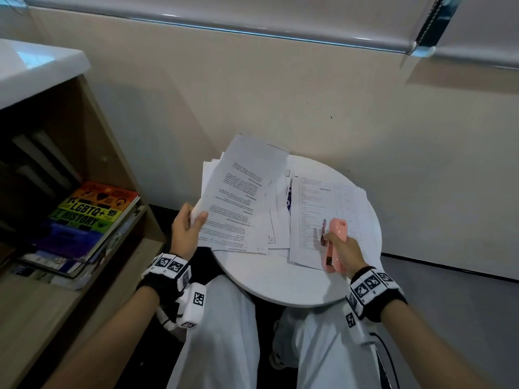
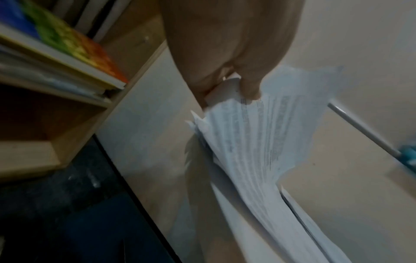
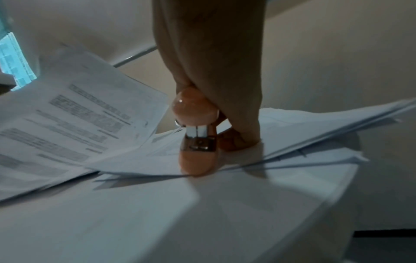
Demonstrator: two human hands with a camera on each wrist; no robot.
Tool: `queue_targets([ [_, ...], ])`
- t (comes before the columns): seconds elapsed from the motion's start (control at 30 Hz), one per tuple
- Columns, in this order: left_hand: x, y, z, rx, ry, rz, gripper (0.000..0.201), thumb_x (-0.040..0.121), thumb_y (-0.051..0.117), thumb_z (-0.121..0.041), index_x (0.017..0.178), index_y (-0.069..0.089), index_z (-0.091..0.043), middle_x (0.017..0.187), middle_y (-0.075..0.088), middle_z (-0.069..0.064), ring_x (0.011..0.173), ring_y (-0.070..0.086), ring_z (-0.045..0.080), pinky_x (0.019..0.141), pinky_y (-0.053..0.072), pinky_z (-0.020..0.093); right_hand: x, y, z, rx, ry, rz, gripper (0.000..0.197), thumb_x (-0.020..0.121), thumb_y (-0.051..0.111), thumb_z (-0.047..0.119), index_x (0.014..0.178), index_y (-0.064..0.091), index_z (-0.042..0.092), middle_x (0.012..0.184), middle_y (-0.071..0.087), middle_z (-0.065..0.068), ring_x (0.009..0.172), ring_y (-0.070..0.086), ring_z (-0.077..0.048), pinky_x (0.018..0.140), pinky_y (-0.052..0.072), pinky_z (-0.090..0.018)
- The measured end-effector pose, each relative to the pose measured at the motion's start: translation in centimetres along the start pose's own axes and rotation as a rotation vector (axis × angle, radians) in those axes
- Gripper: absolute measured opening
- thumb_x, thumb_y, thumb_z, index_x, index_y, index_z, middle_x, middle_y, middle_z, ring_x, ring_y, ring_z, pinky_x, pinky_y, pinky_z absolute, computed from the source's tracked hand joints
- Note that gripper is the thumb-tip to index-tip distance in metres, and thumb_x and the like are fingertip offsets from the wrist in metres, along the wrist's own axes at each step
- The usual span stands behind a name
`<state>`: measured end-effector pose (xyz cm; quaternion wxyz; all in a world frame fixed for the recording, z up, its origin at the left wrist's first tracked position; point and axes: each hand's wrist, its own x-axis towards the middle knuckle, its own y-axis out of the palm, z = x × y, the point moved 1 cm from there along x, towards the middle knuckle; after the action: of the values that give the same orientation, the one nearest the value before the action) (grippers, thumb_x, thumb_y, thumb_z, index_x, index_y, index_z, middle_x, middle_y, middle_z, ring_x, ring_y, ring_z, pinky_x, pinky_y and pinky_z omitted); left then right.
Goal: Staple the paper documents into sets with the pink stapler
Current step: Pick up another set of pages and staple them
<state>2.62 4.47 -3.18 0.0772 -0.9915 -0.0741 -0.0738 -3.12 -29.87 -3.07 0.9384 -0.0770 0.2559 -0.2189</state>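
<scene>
Overhead, left hand (image 1: 186, 230) pinches papers (image 1: 241, 192) — right hand (image 1: 341, 248) grasps pink stapler (image 1: 335, 242), its metal mouth wrist-view only.

**Hidden, cropped and blurred**

The printed text on the white paper sheets (image 1: 241, 197) is too small to read. The right hand (image 1: 341, 249) covers the middle of the glossy pink plastic stapler (image 1: 335, 242). The left wrist view is motion-blurred, and the round white tabletop (image 1: 280, 282) hides behind papers.
</scene>
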Motion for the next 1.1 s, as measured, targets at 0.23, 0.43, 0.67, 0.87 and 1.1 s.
queue_targets([
  [0.23, -5.1, -1.6, -2.3, -0.282, -0.022, 0.122, 0.033, 0.091, 0.051, 0.005, 0.116, 0.046, -0.017, 0.113, 0.064, -0.001, 0.095, 0.066, 0.018, 0.076, 0.058, 0.029, -0.5, -0.6, 0.3, 0.111, 0.064, -0.043, 0.018, 0.088, 0.061, 0.021, 0.076, 0.058, 0.008, 0.070, 0.057, -0.008, 0.062, 0.053, -0.021, 0.057, 0.041, -0.027],
  [0.43, -10.4, 0.9, -2.1, -0.065, -0.316, 0.489, 0.024, 0.091, 0.055, 0.000, 0.109, 0.061, -0.014, 0.117, 0.060, 0.003, 0.108, 0.057, 0.017, 0.082, 0.051, 0.012, -1.7, -1.1, 1.4, 0.420, 0.065, -0.101, 0.014, 0.091, 0.056, 0.014, 0.077, 0.056, 0.008, 0.062, 0.058, -0.006, 0.055, 0.053, -0.017, 0.053, 0.044, -0.028],
  [0.67, -11.2, 1.3, -3.2, 0.156, -0.576, 0.784, 0.022, 0.094, 0.055, -0.017, 0.116, 0.051, -0.022, 0.082, 0.058, -0.004, 0.060, 0.059, 0.005, 0.046, 0.048, 0.019, -1.8, -0.7, 5.3, 0.159, -0.318, -0.300, 0.016, 0.086, 0.062, 0.022, 0.098, 0.057, 0.013, 0.080, 0.063, -0.009, 0.054, 0.054, -0.016, 0.047, 0.045, -0.025],
  [0.87, -6.9, 3.0, -2.6, 0.809, 0.034, 0.404, 0.023, 0.087, 0.060, -0.015, 0.109, 0.054, -0.012, 0.108, 0.052, 0.009, 0.102, 0.052, 0.025, 0.086, 0.049, 0.039, -3.9, 5.8, 5.3, -0.205, -0.147, 0.368, 0.034, 0.093, 0.053, 0.019, 0.121, 0.041, 0.003, 0.091, 0.062, -0.012, 0.062, 0.058, -0.019, 0.058, 0.054, -0.033],
  [1.1, -3.1, 6.4, -0.9, 1.041, 0.079, 0.698, 0.077, 0.090, 0.060, -0.034, 0.149, 0.019, -0.007, 0.159, 0.011, 0.003, 0.148, 0.008, 0.020, 0.119, 0.017, 0.037, -4.1, 12.5, 3.4, -0.689, -0.266, 0.279, 0.049, 0.092, 0.054, 0.037, 0.129, 0.042, 0.007, 0.122, 0.057, -0.018, 0.106, 0.059, -0.035, 0.085, 0.048, -0.037],
])
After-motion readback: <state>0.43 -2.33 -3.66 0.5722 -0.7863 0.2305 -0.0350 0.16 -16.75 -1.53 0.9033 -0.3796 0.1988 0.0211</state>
